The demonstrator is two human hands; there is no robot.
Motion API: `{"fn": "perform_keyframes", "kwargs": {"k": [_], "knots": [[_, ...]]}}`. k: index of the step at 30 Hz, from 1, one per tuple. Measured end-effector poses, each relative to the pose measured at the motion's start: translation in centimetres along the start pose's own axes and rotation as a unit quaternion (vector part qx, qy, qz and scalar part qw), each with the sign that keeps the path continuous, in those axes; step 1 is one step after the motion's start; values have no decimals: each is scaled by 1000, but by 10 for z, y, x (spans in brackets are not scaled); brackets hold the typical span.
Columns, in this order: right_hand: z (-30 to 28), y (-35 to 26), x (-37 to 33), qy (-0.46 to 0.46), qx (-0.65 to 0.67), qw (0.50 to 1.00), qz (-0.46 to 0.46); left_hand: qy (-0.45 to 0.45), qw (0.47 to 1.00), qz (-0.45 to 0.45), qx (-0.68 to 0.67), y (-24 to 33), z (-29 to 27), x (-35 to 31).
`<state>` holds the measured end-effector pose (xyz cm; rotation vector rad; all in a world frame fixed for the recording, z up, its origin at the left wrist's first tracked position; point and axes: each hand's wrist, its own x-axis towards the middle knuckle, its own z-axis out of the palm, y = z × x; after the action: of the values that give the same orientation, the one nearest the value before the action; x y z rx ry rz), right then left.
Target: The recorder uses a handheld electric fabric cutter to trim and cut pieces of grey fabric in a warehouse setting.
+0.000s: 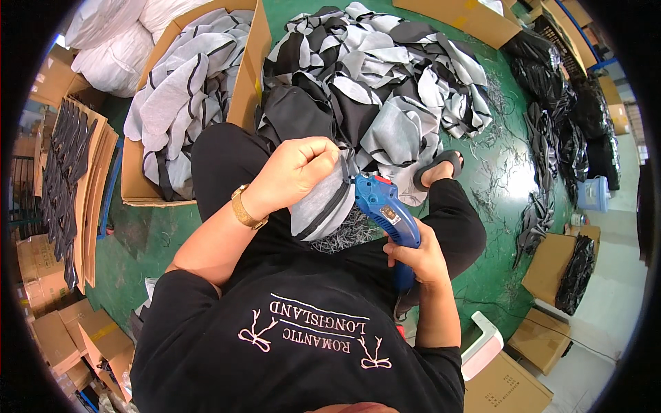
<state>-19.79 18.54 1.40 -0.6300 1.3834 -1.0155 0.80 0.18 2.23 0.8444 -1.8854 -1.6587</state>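
My left hand is closed in a pinch on the upper edge of a grey fabric piece with black binding along its seam. The piece hangs from my fingers between my knees. In my right hand, wrapped round the handle, are blue electric scissors with a red switch on top. Their head points up and left and meets the edge of the fabric piece close to my left fingers. The contact between blade and cloth is too small to make out.
Ahead, a large heap of grey and black fabric pieces covers the green floor. An open carton of similar pieces stands at the left. Scraps lie below my hands. Black plastic bags and cartons line the right side.
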Motion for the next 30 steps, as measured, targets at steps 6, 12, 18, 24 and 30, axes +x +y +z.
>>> {"fn": "perform_keyframes", "kwargs": {"k": [6, 12, 18, 24, 30], "knots": [[-5, 0, 2, -35, 33, 999, 14, -37, 996, 48, 60, 7, -3, -1], [2, -6, 14, -12, 115, 993, -3, -38, 993, 93, 63, 6, -2, 0], [-9, -8, 16, -16, 147, 989, -29, -11, 999, -18, -26, -8, -7, 1], [2, -7, 6, 7, 63, 998, -4, 19, 993, -47, -106, -15, -8, 2], [0, 3, 7, -24, 4, 999, 25, 28, 999, -29, -30, -8, -6, 3]]}}
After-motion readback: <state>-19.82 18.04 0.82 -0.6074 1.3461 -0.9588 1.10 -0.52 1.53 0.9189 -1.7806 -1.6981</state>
